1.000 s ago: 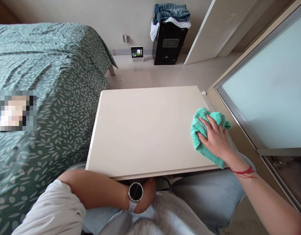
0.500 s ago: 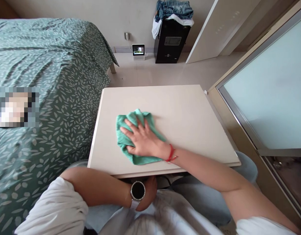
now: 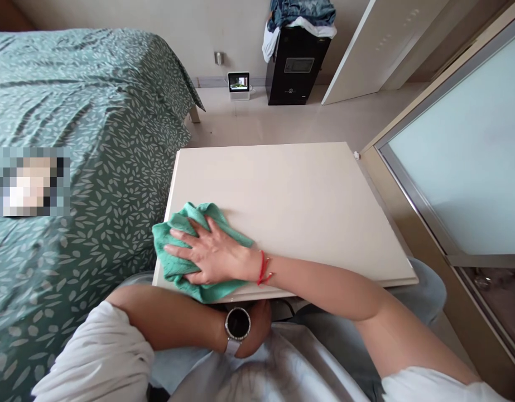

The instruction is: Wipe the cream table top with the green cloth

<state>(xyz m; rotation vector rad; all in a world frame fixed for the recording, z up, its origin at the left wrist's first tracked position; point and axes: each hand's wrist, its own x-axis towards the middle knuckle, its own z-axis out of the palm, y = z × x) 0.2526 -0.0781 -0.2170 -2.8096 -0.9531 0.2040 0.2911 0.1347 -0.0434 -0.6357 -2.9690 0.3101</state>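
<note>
My right hand (image 3: 211, 252) lies flat with fingers spread on a green cloth (image 3: 179, 268), pressing it against the pale tabletop (image 3: 290, 206). The cloth is rumpled and reaches over the table's left edge near the front corner. A red string bracelet (image 3: 263, 268) circles my right wrist. My left hand (image 3: 257, 329) is below the table's front edge, close to my body, with its fingers hidden. A round-faced watch (image 3: 237, 324) is on my left wrist.
On the left stands a bed (image 3: 110, 139) with a green leaf-patterned sheet. Beyond the table are a small screen (image 3: 239, 84) on the floor and a black cabinet (image 3: 297, 70) with jeans (image 3: 301, 12) on top. A frosted glass panel (image 3: 462, 151) borders the right side.
My right hand has slid the cloth left and toward me, from the left-middle of the tabletop to its near-left corner. My left hand has stayed put.
</note>
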